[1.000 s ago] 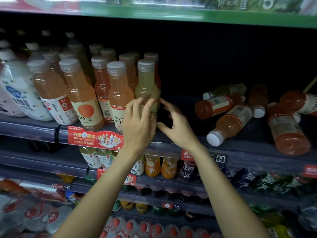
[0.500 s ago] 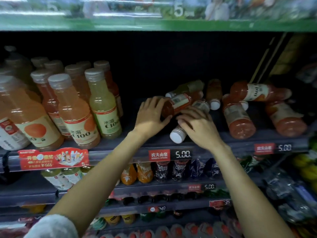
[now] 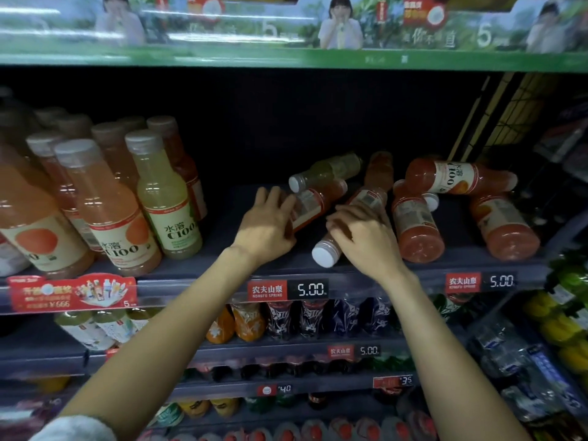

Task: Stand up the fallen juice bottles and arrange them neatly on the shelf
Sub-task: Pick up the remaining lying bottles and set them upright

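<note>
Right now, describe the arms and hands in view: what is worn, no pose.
Two bare forearms reach up from the bottom edge. The left hand and right hand wear no gloves, rings or watch. A pale fuzzy sleeve cuff shows at the left elbow; no sleeve shows on the right arm.

Price tag (image 3: 288,289): "NONGFU SPRING 5.00"; upright bottle (image 3: 165,198): "C100".

Lighting dim overall; shelf (image 3: 366,268) recess nearly black at rear. Overhead strip glare streaks the banner (image 3: 286,30) above. Wide-angle bowing at frame edges. Left bottles (image 3: 105,211) and lower corners soft, motion-blurred. Price tags (image 3: 288,289) legible, centre reasonably sharp.
</note>
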`<move>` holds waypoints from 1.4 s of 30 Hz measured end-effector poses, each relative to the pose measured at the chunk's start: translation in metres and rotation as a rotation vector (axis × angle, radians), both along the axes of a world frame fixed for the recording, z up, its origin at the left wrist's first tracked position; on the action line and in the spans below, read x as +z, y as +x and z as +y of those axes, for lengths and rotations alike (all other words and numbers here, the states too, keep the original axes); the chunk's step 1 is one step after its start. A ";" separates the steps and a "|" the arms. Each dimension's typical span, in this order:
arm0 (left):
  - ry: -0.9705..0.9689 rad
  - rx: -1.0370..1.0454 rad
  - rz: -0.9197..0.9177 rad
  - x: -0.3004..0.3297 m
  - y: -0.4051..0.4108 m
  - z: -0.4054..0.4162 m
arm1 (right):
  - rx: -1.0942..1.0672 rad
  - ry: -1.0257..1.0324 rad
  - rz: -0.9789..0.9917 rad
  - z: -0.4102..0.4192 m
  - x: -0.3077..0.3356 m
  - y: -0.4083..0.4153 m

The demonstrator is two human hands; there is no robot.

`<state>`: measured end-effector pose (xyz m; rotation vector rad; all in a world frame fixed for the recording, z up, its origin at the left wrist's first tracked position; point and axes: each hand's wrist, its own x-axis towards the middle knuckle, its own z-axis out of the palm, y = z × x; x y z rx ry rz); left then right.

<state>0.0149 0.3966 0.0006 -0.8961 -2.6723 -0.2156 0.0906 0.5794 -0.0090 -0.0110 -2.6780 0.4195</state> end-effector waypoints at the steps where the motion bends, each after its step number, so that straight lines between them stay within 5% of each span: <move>1: 0.000 -0.001 0.033 -0.001 0.005 -0.007 | -0.009 0.014 -0.001 -0.001 -0.001 0.000; 5: -0.039 0.038 0.198 -0.010 0.015 -0.023 | -0.029 0.061 0.006 -0.015 0.000 -0.002; 11: -0.177 0.229 0.066 -0.007 0.017 -0.016 | 0.038 0.087 -0.015 -0.024 -0.003 -0.006; 17: 0.198 0.084 0.320 -0.024 0.018 -0.036 | 0.133 -0.090 0.189 -0.037 0.001 0.005; 21: 0.539 0.105 0.214 -0.030 0.024 -0.054 | 0.163 -0.302 0.310 -0.057 0.004 0.009; 25: 0.807 -0.080 -0.010 -0.029 0.022 -0.076 | 0.362 -0.684 0.015 -0.089 0.015 -0.003; 32: 0.754 -0.111 -0.153 -0.021 0.012 -0.092 | 0.519 -1.009 -0.165 -0.109 0.025 -0.031; 35: 0.706 -0.047 -0.011 -0.020 0.017 -0.091 | 0.446 -1.002 -0.104 -0.112 0.025 -0.042; 39: 0.698 0.084 0.487 -0.018 0.019 -0.105 | 0.331 -0.981 0.016 -0.130 0.029 -0.059; 42: 0.701 0.242 0.594 -0.013 0.012 -0.119 | 0.244 -0.853 0.079 -0.144 0.032 -0.073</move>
